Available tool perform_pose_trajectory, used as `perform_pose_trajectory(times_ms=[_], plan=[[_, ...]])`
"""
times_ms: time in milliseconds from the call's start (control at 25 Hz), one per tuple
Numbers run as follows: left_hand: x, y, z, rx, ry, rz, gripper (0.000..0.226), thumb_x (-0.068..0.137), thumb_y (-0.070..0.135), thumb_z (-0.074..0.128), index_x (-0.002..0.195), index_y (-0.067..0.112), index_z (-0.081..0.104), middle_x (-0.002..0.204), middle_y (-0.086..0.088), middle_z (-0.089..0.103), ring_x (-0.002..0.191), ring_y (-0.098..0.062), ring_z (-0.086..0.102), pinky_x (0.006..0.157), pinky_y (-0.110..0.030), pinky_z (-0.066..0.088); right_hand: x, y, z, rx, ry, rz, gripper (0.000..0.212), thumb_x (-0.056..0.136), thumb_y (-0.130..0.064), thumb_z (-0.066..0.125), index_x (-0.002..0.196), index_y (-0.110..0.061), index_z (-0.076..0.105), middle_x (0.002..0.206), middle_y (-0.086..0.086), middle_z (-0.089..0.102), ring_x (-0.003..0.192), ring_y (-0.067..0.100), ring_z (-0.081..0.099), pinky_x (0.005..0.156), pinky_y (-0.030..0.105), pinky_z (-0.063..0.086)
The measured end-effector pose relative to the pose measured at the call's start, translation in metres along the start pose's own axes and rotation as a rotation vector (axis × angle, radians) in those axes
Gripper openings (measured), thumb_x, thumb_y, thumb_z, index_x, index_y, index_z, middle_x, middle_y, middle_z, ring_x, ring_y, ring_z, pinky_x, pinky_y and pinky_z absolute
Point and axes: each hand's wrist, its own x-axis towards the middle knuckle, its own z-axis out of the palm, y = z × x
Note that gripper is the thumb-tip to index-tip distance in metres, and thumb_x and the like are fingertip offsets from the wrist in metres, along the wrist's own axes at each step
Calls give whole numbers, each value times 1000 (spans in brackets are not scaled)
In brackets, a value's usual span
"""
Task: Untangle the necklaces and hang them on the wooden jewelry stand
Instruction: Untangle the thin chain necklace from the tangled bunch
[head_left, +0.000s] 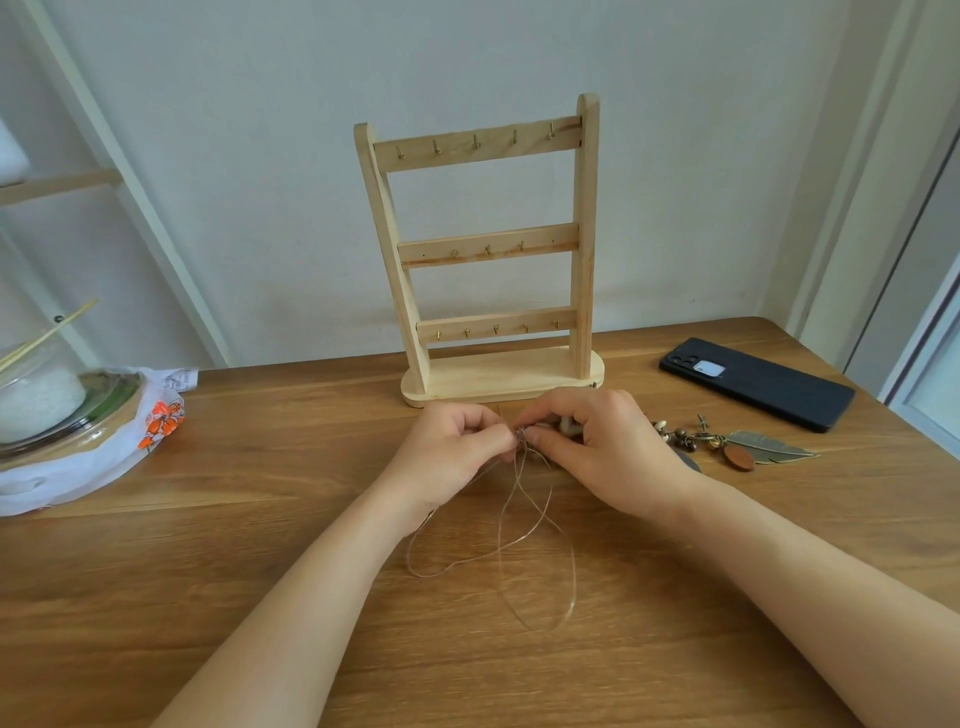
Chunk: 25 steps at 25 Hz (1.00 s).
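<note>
A wooden jewelry stand (485, 249) with three hook bars stands upright at the back of the table; its hooks carry nothing. Just in front of its base, my left hand (447, 452) and my right hand (597, 441) meet, both pinching a knot in the thin brown necklace cords (524, 525). The cords trail toward me in crossed loops on the wood. My right hand also covers a small grey pendant. To the right of that hand lies a beaded necklace end with a bronze leaf pendant (763, 448).
A black phone (756, 383) lies at the back right. At the left edge sits a white plastic bag (104, 447) holding a clear lidded container. The wooden table (260, 545) stretches toward me; a white wall stands behind.
</note>
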Motion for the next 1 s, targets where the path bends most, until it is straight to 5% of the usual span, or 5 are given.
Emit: perform_pose_trajectory(times_ms=[160,360,600,880,1000], plan=[[0,-1,0,41,1,20,20,84,17,62,78,-1,67,70,-7,56,66,-14,47,67,-31,39,-1,0,1,17,-10,-6,11,92,-14,71,97,-21,77,83,-14,71,82,-1,65,69,6,44],[1,-1,2,-70,112,-8,31,90,13,55,59,19,56,62,1,43,64,-14,39,65,-32,34,-2,-1,3,60,-34,33,7,93,-15,71,97,-18,76,75,-16,65,74,-4,61,66,8,44],[1,1,-10,-99,63,45,13,91,13,68,82,11,77,74,4,74,64,2,59,63,-14,44,1,4,-2,81,-17,61,8,93,-17,70,97,-21,76,77,-10,70,74,3,64,66,11,46],[3,-3,-12,64,25,88,3,76,17,76,78,18,78,82,-6,74,75,-9,61,75,-27,49,0,-1,-5,25,-67,-24,12,90,-14,73,98,-21,79,84,-13,72,84,2,65,72,8,47],[1,-2,-17,137,23,162,13,78,7,80,75,19,76,74,8,72,69,0,60,67,-16,47,2,-1,-6,11,-95,-35,14,90,-13,74,100,-21,80,87,-13,73,86,2,66,74,9,47]])
